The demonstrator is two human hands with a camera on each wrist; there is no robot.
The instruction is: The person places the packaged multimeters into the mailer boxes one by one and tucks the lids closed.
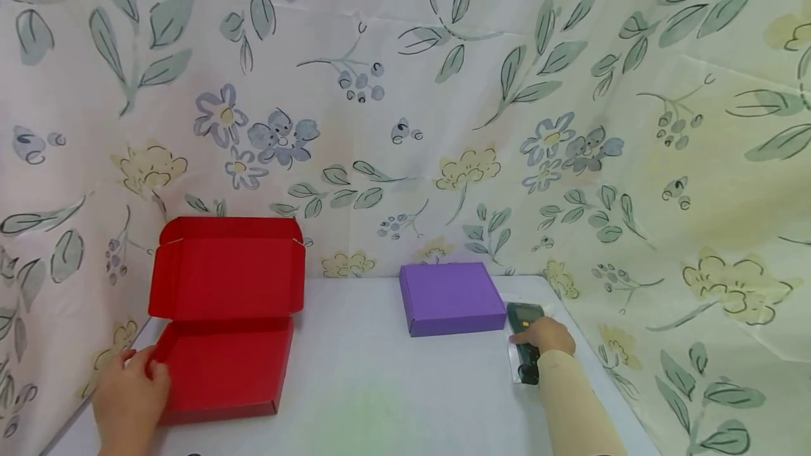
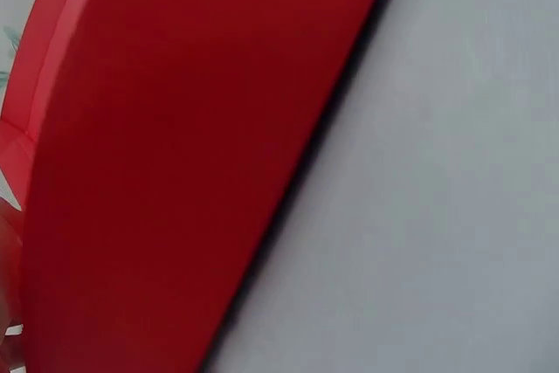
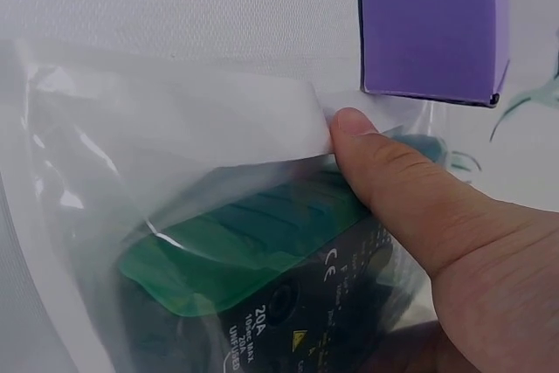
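Note:
A red cardboard box (image 1: 222, 371) with its lid (image 1: 237, 269) raised stands on the left of the table. My left hand (image 1: 131, 393) grips its left side wall, the thumb toward the inside. Close up in the left wrist view, the red box wall (image 2: 192, 146) fills much of the picture, and only bits of the fingers show. At the right, my right hand (image 1: 550, 338) holds a green and black multimeter (image 1: 524, 315) in a clear plastic bag across its middle. In the right wrist view the thumb (image 3: 402, 172) presses on the clear bag (image 3: 175, 120) over the multimeter (image 3: 253, 277).
A closed purple box (image 1: 453, 298) lies at the back of the white table (image 1: 355, 357), just left of the bagged multimeter. Flower-patterned cloth (image 1: 380, 125) hangs behind the table and along both sides.

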